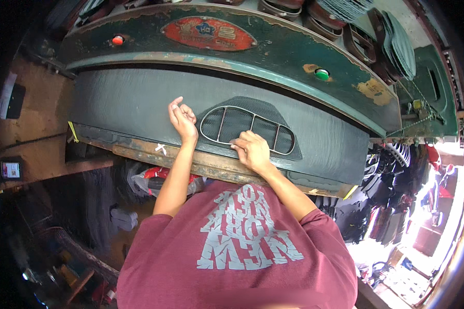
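A shoe-sole-shaped metal cutting die (252,121), with thin crossbars inside its rim, lies on a piece of black textured sheet (288,147). Both rest on the dark cutting bed of a press (129,98). My right hand (251,150) is at the die's near edge, its fingers closed on the rim. Left of the die, my left hand (182,119) is raised over the bed; its index finger points up, the other fingers are loosely curled, and nothing shows in it.
Behind the bed runs the press's green beam (283,56), with a red button (118,39) and a green button (321,74). More dies (360,44) and stacked grey cut pieces (398,46) sit on top. A worn wooden edge (216,163) borders the bed's front.
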Demonstrator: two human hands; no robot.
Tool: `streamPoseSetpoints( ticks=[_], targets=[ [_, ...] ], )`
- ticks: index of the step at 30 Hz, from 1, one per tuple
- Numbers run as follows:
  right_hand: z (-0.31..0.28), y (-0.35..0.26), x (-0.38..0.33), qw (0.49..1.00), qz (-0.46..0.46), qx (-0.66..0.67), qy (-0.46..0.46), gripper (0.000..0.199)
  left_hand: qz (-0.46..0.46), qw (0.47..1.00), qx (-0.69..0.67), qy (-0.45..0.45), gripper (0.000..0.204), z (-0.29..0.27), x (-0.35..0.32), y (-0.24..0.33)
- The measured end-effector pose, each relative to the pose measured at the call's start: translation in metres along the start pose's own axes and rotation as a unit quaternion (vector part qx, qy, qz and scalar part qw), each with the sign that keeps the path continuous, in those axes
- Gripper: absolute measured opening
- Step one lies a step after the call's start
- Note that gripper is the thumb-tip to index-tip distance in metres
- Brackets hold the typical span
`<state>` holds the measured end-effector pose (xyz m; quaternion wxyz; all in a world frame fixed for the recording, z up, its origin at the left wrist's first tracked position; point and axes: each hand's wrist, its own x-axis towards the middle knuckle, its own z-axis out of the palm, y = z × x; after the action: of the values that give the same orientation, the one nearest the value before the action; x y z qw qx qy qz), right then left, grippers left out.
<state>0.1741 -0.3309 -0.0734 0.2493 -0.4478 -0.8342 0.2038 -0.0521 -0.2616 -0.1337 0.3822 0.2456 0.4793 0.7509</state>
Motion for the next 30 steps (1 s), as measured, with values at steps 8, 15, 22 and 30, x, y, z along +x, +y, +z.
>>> streamPoseSetpoints(
  ticks=[8,15,22,30],
  targets=[
    [-0.118,0.024,0.016,0.740,0.187,0.646,0.002,0.028,0.053,0.986,0.153,-0.032,0.025,0.002,0.000,-0.006],
    [-0.117,0.023,-0.021,0.404,0.141,0.887,0.172,0.042,0.206,0.742,0.575,-0.276,0.042,0.025,-0.019,0.000],
    [-0.106,0.047,-0.043,0.449,0.175,0.840,0.250,0.044,0.107,0.726,0.591,-0.334,0.033,0.017,-0.026,0.052],
    [-0.119,0.051,-0.027,0.790,0.246,0.499,0.259,0.010,-0.013,0.892,0.405,-0.198,0.020,-0.062,-0.075,0.297]
  ],
)
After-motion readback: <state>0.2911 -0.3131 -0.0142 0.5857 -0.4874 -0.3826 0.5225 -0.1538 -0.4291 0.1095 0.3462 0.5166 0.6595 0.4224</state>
